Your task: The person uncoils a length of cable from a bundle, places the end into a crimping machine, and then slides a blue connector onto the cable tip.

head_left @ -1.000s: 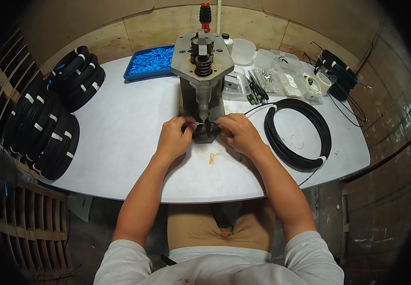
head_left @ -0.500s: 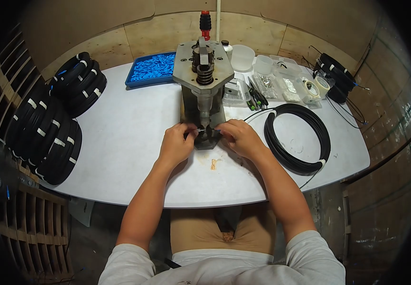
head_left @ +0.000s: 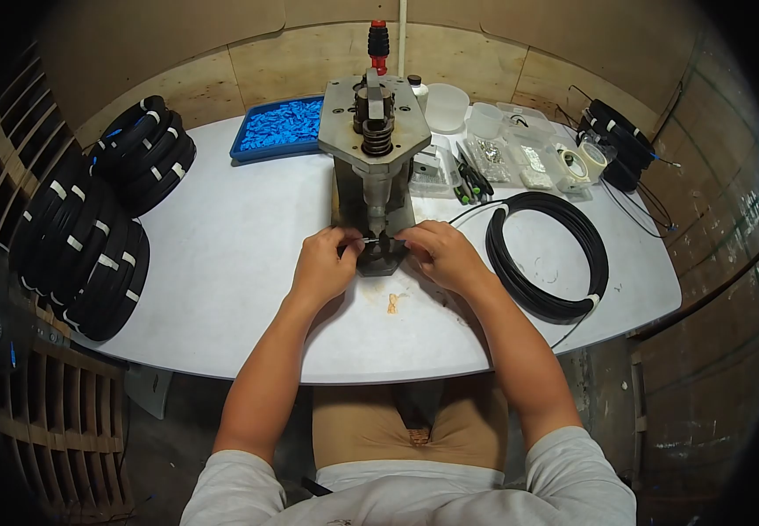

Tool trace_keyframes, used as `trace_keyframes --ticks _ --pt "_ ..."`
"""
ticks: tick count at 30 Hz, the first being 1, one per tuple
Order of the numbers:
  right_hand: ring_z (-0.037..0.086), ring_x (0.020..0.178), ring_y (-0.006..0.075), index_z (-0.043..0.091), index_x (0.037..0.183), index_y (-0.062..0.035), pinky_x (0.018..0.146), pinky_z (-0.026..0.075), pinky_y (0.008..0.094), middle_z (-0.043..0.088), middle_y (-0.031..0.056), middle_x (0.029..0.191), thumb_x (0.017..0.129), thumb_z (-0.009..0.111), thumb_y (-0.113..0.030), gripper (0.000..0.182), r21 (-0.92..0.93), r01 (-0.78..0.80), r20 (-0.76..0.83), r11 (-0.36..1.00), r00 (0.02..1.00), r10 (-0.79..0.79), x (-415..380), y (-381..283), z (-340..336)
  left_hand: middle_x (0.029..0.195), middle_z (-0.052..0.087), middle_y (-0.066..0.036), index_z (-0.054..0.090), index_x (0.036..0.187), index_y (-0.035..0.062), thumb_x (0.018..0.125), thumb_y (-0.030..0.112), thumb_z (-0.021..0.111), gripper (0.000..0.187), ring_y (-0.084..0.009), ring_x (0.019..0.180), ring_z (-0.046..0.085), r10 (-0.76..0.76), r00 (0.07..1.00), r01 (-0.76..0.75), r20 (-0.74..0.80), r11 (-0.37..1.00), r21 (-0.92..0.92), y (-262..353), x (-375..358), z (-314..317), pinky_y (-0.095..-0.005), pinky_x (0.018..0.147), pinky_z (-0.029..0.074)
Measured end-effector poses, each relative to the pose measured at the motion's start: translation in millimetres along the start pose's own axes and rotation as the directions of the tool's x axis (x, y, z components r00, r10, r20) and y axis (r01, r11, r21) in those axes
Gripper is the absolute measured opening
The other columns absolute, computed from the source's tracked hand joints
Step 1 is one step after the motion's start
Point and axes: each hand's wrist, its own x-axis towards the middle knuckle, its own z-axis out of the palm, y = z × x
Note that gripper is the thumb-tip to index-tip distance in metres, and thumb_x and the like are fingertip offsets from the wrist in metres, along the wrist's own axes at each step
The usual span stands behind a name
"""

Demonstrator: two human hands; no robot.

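Observation:
A metal bench press (head_left: 376,131) stands in the middle of the table, its ram pointing down at a small dark die (head_left: 383,245). At the die's left side, my left hand (head_left: 327,263) pinches a small, thin silver-coloured part (head_left: 370,239). My right hand (head_left: 442,254) is closed in a pinch at the die's right side, with a black cable between its fingers. From the cable coil (head_left: 591,250) on the right, the cable runs behind my right hand. Exact contact inside the die is too small to see.
A blue tray (head_left: 237,151) full of blue pieces sits back left. Bundled black cable coils (head_left: 90,254) line the left edge. Plastic tubs (head_left: 447,107), green-handled pliers (head_left: 474,182), bagged parts and tape rolls (head_left: 575,164) stand back right, beside more coils (head_left: 614,140).
Both hands stay at the die, almost unmoved. A bit of blue seen earlier at my right fingertips is now hardly visible. The view has shifted very slightly.

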Motion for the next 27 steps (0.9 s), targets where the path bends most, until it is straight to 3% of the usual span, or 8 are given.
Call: trace_keyframes --ticks 7,15,27 --pt "0.063 0.089 0.0309 0.066 0.112 -0.0106 0.080 0.051 0.0391 0.065 0.0101 0.093 0.074 0.068 0.003 0.041 -0.005 -0.038 0.066 0.999 0.997 0.038 -1.2 1.5 -1.1 0.091 0.071 -0.019 0.073 0.097 -0.0010 0.085 0.008 0.065 0.017 -0.0304 0.080 0.070 -0.023 1.000 0.023 0.009 1.000 0.008 6.5 -0.3 -2.0 -0.0364 0.075 0.055" --pt "0.064 0.089 0.0329 0.067 0.108 -0.0069 0.080 0.052 0.0401 0.067 0.0125 0.093 0.086 0.067 -0.005 0.022 0.002 -0.046 0.025 0.999 0.999 0.046 -1.5 3.6 1.9 0.091 0.071 -0.019 0.072 0.096 -0.0016 0.085 0.008 0.065 0.017 -0.0304 0.079 0.070 -0.038 0.999 0.038 0.008 0.999 0.003 8.0 -0.5 -1.9 -0.0361 0.074 0.055" --pt "0.064 0.086 0.0321 0.066 0.110 -0.0078 0.076 0.053 0.0393 0.064 0.0117 0.093 0.080 0.068 -0.001 0.031 -0.004 -0.059 0.052 0.998 0.997 0.059 -1.3 -0.6 -2.4 0.091 0.071 -0.019 0.072 0.096 -0.0016 0.084 0.006 0.064 0.016 -0.0291 0.081 0.071 -0.031 1.000 0.032 0.003 0.999 -0.037 3.5 -0.5 -0.8 -0.0352 0.075 0.055"
